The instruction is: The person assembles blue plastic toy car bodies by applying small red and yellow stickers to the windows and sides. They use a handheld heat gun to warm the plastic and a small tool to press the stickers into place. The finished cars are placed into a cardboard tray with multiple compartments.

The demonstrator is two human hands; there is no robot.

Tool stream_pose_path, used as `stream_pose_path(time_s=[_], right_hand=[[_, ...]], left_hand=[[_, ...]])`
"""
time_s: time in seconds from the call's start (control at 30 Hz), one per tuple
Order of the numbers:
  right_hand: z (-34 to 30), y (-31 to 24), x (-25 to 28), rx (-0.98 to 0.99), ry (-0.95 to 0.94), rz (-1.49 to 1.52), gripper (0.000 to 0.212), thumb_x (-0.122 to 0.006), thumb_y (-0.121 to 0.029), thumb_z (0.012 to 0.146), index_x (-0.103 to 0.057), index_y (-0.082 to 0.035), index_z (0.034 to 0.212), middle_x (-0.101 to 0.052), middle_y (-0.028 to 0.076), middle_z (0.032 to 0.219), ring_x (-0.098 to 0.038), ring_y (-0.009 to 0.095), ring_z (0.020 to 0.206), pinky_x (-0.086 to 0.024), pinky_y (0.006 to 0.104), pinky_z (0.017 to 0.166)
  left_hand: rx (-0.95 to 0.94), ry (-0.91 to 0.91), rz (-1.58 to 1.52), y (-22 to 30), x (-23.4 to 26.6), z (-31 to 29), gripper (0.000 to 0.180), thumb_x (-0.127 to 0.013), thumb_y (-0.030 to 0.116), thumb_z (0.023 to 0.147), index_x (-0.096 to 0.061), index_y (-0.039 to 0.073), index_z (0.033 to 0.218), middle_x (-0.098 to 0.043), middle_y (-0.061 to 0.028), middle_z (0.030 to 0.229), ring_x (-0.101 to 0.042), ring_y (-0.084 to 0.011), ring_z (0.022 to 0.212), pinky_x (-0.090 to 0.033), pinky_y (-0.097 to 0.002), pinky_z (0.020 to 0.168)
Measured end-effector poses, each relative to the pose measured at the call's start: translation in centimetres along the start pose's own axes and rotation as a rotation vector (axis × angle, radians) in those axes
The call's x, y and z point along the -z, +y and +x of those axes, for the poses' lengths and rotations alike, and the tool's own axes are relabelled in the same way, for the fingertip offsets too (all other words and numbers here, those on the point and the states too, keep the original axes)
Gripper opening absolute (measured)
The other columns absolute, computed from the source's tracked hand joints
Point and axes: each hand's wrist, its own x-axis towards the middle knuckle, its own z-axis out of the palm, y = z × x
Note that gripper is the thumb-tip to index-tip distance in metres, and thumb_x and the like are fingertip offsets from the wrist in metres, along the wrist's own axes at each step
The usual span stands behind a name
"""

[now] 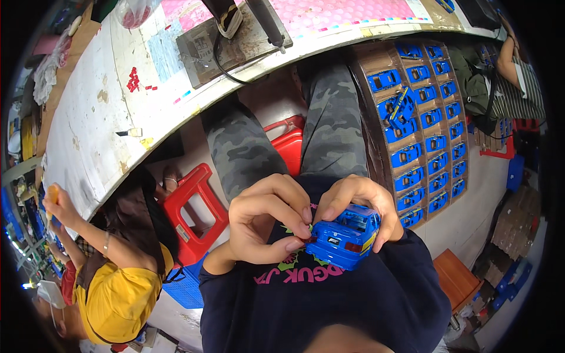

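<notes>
In front of my chest, my right hand grips a blue toy car body by its sides, with the rear end facing up toward me. One red tail light shows on the car's right rear corner, and yellow trim runs along that side. My left hand is closed, thumb and fingers pinched at the left rear corner of the car. A small red piece, mostly hidden by the fingertips, shows there against the body.
Small red parts lie on the white worktable ahead, near a metal-based press. At my right, a cardboard tray holds rows of blue toy cars. A red stool and a person in yellow are at left.
</notes>
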Motion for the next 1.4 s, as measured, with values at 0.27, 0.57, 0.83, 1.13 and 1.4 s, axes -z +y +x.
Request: stream_pose_path(time_s=[0.27, 0.57, 0.83, 1.13, 1.4], right_hand=[[0.2, -0.1, 0.0, 0.039, -0.040, -0.056, 0.077, -0.077, -0.016, 0.055, -0.038, 0.015, 0.113, -0.048, 0.025, 0.109, -0.054, 0.029, 0.097, -0.042, 0.0334, 0.085], [0.4, -0.2, -0.2, 0.024, -0.032, -0.102, 0.076, -0.077, -0.017, 0.056, -0.039, 0.015, 0.113, -0.051, 0.025, 0.105, -0.056, 0.028, 0.092, -0.044, 0.0313, 0.082], [0.6, -1.2, -0.1, -0.016, -0.052, -0.180, 0.071, -0.077, -0.017, 0.055, -0.043, 0.015, 0.110, -0.053, 0.024, 0.101, -0.058, 0.027, 0.089, -0.044, 0.0314, 0.080], [1.3, -2.1, 0.2, -0.030, -0.160, -0.274, 0.067, -0.076, -0.018, 0.056, -0.046, 0.012, 0.107, -0.054, 0.025, 0.102, -0.058, 0.030, 0.089, -0.046, 0.0341, 0.079], [1.0, -0.6, 1.6, 0.059, -0.176, -0.249, 0.066, -0.074, -0.025, 0.061, -0.046, 0.012, 0.108, -0.050, 0.028, 0.107, -0.054, 0.035, 0.095, -0.044, 0.0390, 0.081]], left_hand=[[0.077, -0.012, -0.120, 0.1, 0.0, 0.0, 0.015, -0.065, 0.000, 0.063, -0.060, 0.001, 0.077, -0.054, -0.0100, 0.079, -0.054, -0.0176, 0.073, -0.044, -0.0267, 0.067], [0.108, -0.056, -0.217, -0.5, -0.3, 0.1, 0.015, -0.063, 0.000, 0.064, -0.057, 0.004, 0.077, -0.051, -0.0075, 0.079, -0.051, -0.0151, 0.072, -0.041, -0.0246, 0.065], [0.298, -0.141, -0.264, 0.7, -0.2, 0.8, 0.016, -0.060, -0.004, 0.063, -0.055, 0.004, 0.076, -0.050, -0.0069, 0.079, -0.050, -0.0133, 0.072, -0.040, -0.0233, 0.066], [0.779, -0.272, -0.234, 2.6, -0.3, 3.1, 0.023, -0.058, -0.001, 0.056, -0.047, 0.005, 0.075, -0.046, -0.0018, 0.074, -0.041, -0.0105, 0.068, -0.030, -0.0222, 0.064], [0.613, -0.237, -0.010, 3.0, -0.4, 3.0, 0.029, -0.062, 0.005, 0.061, -0.048, 0.004, 0.086, -0.043, -0.0004, 0.077, -0.039, -0.0083, 0.067, -0.032, -0.0215, 0.062]])
